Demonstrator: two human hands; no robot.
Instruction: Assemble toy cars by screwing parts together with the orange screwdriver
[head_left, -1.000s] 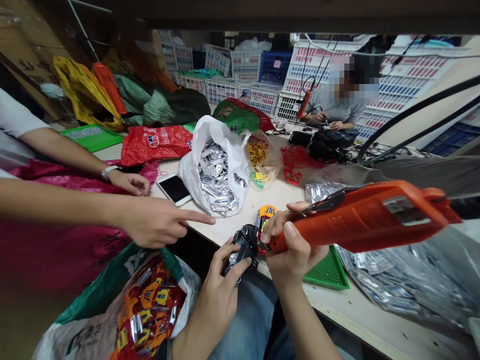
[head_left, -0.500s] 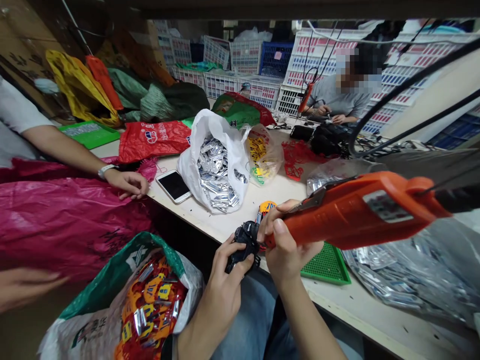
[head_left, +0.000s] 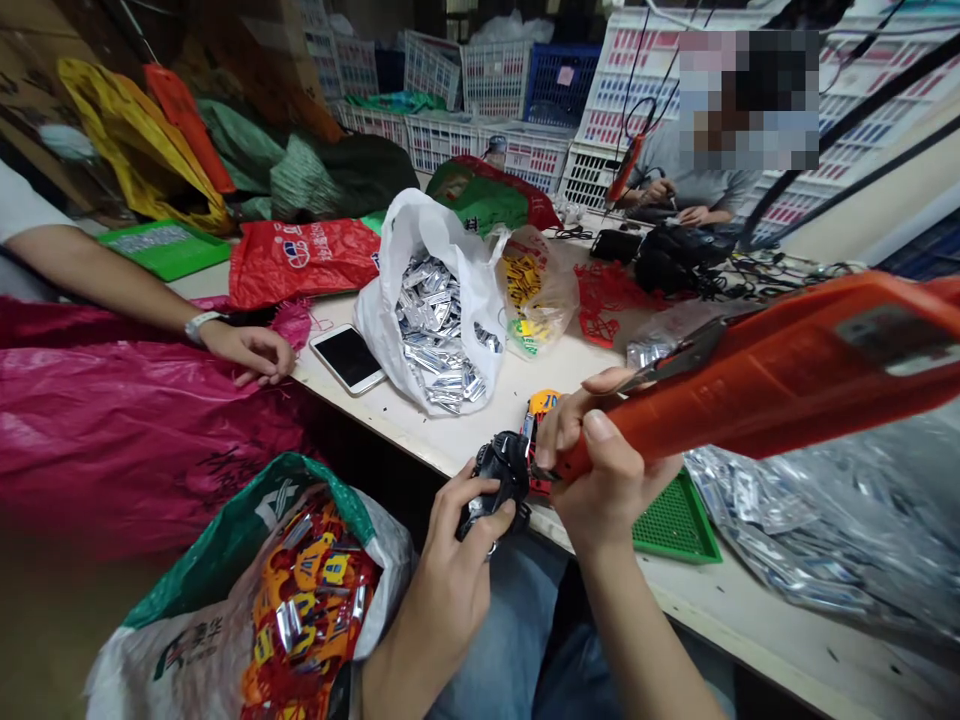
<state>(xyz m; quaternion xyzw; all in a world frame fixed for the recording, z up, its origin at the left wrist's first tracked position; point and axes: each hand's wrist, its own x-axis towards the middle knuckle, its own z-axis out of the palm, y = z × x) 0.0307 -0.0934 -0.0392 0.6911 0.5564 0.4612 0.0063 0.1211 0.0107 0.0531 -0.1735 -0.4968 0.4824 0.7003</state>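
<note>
My left hand (head_left: 461,540) is closed around a small black plastic part (head_left: 496,485), seemingly a toy car chassis, held over my lap by the table edge. An orange electric screwdriver (head_left: 787,375) fills my right hand (head_left: 600,460), its body slanting up to the right. Its dark tip lies close to the right side of the black part; whether they touch I cannot tell. Just behind, a yellow and red toy car body (head_left: 541,403) rests on the table, partly covered by my right fingers. The green tray (head_left: 679,520) sits beside my right wrist.
On the table (head_left: 352,415) stand a white bag (head_left: 386,300) of silvery parts, a phone (head_left: 348,360) and a clear bag (head_left: 817,530) of silvery pieces. A sack (head_left: 180,620) of orange-red parts is at lower left. Another person's hand (head_left: 251,350) rests at left; a co-worker (head_left: 690,190) sits opposite.
The screwdriver and my right hand have moved right, and a gap has opened between its tip and the black part. The view has shifted slightly. A blurred hand at lower left is gone.
</note>
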